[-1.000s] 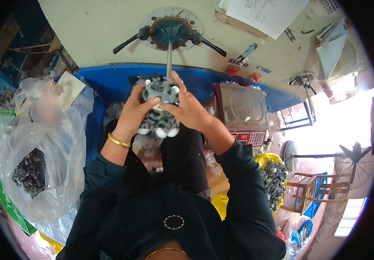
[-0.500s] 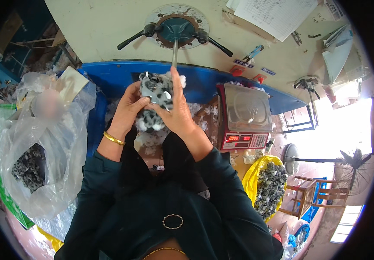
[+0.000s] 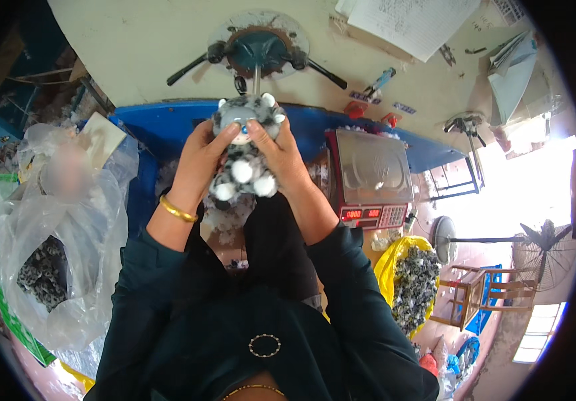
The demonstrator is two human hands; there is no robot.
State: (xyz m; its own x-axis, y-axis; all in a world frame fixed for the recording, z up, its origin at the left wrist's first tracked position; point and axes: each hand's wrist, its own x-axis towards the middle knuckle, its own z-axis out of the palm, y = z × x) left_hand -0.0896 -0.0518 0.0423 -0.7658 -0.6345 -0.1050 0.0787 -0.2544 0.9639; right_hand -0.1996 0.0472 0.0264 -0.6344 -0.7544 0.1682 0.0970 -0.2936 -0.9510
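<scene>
Now the gray spotted plush toy [image 3: 248, 160] faces up in the upper middle of the frame, no longer tipped to one side. That puts its face right under both thumbs [image 3: 260, 135], so it looks easy to press. The left hand [image 3: 198, 155] and right hand [image 3: 284, 158] share a snug grip on it. I count one toy, two hands, one scale [image 3: 373, 167] right of the middle, two red knobs [image 3: 355, 109] by the edge of the table [image 3: 134, 47], one yellow bag [image 3: 385, 269] at lower right and one clear bag [image 3: 91, 230] at left.
</scene>
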